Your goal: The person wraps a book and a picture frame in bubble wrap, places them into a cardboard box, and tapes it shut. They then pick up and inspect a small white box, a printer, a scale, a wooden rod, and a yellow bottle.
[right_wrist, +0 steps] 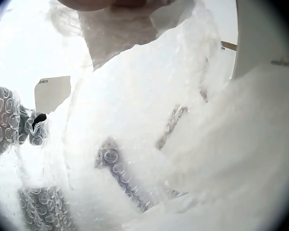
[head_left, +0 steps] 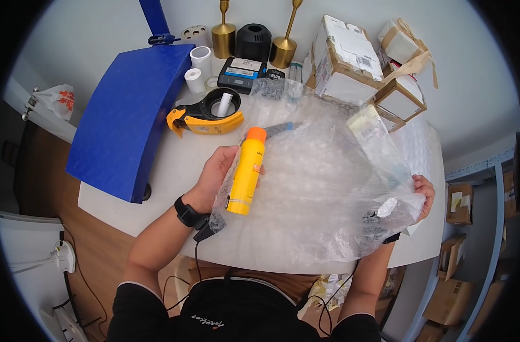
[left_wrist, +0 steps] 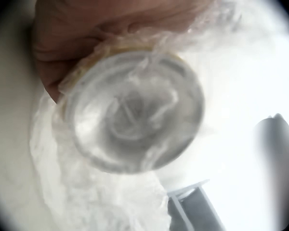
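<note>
Left hand [head_left: 215,171] grips yellow can [head_left: 245,179]; well right of can, right hand [head_left: 423,196] pinches, seemingly, bubble wrap [head_left: 317,188] edge.

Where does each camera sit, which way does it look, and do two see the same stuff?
Head: on the head, facing forward and down at the table; arms, left grip, right grip and shirt show.
Left wrist: on that wrist, facing the base of the can; part of the left grip shows up top.
Right wrist: on that wrist, facing the wrap; a bit of the right grip shows at the top edge.
Head and left wrist share the can.
</note>
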`<state>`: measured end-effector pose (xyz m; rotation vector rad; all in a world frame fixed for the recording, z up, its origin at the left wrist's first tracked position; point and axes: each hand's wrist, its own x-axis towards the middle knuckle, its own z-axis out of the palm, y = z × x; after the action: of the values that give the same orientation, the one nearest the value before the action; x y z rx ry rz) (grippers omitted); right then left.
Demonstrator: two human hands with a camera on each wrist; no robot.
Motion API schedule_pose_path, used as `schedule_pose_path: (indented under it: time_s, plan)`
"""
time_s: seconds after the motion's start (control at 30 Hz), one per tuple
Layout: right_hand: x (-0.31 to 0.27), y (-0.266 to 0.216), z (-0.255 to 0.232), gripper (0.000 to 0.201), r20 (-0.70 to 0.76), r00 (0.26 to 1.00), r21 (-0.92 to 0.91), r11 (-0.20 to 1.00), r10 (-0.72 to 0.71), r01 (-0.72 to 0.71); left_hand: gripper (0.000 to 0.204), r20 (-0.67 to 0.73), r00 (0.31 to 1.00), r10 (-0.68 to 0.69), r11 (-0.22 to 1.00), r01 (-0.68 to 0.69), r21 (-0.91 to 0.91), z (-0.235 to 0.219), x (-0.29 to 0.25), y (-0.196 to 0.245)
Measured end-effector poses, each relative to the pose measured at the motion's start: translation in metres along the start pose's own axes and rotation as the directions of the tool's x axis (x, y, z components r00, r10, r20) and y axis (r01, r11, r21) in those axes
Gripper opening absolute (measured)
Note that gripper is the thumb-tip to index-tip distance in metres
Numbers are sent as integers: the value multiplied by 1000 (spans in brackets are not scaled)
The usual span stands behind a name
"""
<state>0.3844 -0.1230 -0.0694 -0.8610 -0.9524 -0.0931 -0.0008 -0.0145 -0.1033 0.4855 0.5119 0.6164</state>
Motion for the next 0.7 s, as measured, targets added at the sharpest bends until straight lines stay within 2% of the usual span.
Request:
schedule_pose_path:
  time_s: [0.03, 0.1, 0.13, 0.2, 0.23, 0.33, 0.4, 0.47, 0.5, 0.57, 0.6, 0.63, 0.67, 0.7]
  plan:
    - [-1, -1, 2, 11, 50, 998, -38, 999, -31, 33, 57, 2, 1000, 0, 1000, 0, -1, 3, 0, -1]
    - [-4, -3, 7, 12, 100, 993, -73, 995, -58, 66, 57, -114, 993, 30, 993, -16, 120, 6, 0, -2]
    - [-5, -6, 10, 14, 148, 987, -121, 989, -67, 85, 57, -115, 993, 30, 993, -16, 121, 7, -1, -3]
    - [-8, -7, 14, 16, 195, 978, -168, 980, -71, 105, 56, -169, 981, 99, 855, 3, 519, 9, -1, -5]
    - [-9, -8, 15, 17, 231, 970, -182, 976, -73, 117, 56, -170, 981, 98, 855, 5, 519, 9, -2, -4]
    - [-11, -9, 17, 17, 280, 957, -201, 970, -79, 139, 57, -119, 992, 41, 909, 12, 416, 7, -3, 1]
    - [-12, -8, 17, 16, 295, 952, -204, 968, -82, 147, 61, -39, 999, 0, 982, 7, 188, 1, -2, 0]
    - [-11, -4, 13, 14, 176, 984, -181, 982, -28, 60, 62, -35, 999, 4, 991, 1, 133, 1, -4, 1]
    - [-10, -3, 11, 14, 177, 984, -181, 982, -29, 61, 64, -27, 1000, 8, 997, -6, 79, 2, -4, 1]
    - [-7, -1, 4, 9, 71, 996, -103, 993, 60, -53, 66, 6, 1000, 5, 1000, -6, 27, 1, -4, 4]
    - [-4, 1, 0, 9, 71, 996, -104, 993, 58, -50, 67, 34, 999, 4, 1000, -3, -24, 1, -4, 5]
    - [-2, 4, -5, 8, 41, 995, -32, 995, 93, -92, 67, 35, 999, 4, 1000, -4, -24, 0, -3, 5]
    - [0, 7, -9, 7, 14, 991, 43, 990, 132, -132, 69, 88, 996, 15, 999, -11, -45, -2, -3, 5]
    - [1, 11, -13, 7, 15, 991, 44, 990, 133, -133, 70, 139, 990, 27, 998, -17, -67, -3, -3, 5]
